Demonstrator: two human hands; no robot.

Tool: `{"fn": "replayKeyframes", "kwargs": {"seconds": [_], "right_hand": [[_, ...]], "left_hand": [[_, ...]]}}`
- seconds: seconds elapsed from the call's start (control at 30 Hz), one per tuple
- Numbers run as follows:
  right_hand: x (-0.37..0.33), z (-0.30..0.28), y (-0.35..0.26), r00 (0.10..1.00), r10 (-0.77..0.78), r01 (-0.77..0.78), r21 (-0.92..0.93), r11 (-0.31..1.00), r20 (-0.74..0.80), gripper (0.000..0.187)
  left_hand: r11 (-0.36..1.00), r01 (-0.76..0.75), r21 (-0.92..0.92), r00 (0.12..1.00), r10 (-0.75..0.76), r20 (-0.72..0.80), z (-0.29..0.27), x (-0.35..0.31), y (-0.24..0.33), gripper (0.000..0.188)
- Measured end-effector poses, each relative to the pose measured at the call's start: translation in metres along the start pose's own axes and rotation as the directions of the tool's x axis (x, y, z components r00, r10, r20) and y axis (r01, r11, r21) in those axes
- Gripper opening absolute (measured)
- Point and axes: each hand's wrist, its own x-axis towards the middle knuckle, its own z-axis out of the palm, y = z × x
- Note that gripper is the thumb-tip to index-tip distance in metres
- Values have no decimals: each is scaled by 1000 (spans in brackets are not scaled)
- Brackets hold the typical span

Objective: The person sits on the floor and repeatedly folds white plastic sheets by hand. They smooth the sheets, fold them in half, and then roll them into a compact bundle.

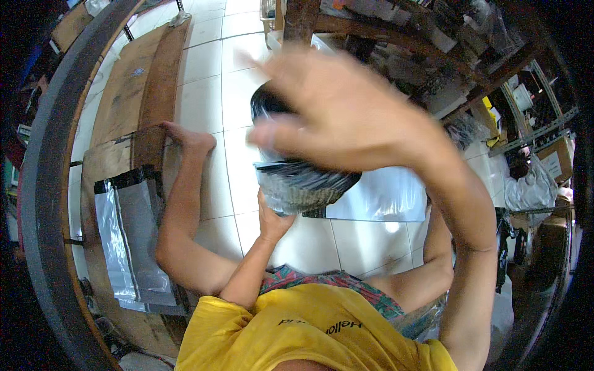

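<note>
A bundle wrapped in glossy black and clear plastic [303, 188] is held up over the tiled floor between my legs. My left hand [275, 219] grips it from below, with its fingers partly hidden behind it. Above the bundle passes my right hand [340, 108], smeared by motion, thumb and a finger apart. A dark shiny piece [267, 102] shows between that thumb and finger; I cannot tell whether they grip it. Behind the bundle, a pale grey plastic mailing bag [387, 195] lies flat on the floor.
Grey plastic mailing bags [133, 241] with black edges lie on a wooden board [133, 93] at the left. Cluttered shelves [427, 46] stand at the far right, near a white plastic bag [532, 188] and a cardboard box [557, 159]. A curved dark beam [52, 167] runs along the left.
</note>
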Motion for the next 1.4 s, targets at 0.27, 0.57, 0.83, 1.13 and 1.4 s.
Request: {"fn": "replayKeyframes", "kwargs": {"seconds": [0.27,0.57,0.83,1.13,1.4], "right_hand": [[24,10,4,995,-26,30,41,999,-93,89],[-22,-26,44,975,-30,132,464,876,-221,80],[-170,244,71,840,511,-349,902,254,181,102],[-133,321,14,688,412,-619,780,-99,598,92],[-165,348,13,597,430,-713,694,-103,677,105]], "left_hand": [[996,-1,-86,1000,-1,-22,14,-2,-19,115],[974,145,-173,989,-144,22,-12,10,1,92],[957,159,-244,986,-140,93,-16,19,10,50],[901,421,107,871,-435,227,-106,20,80,75],[836,336,434,819,-487,304,-56,15,40,90]]}}
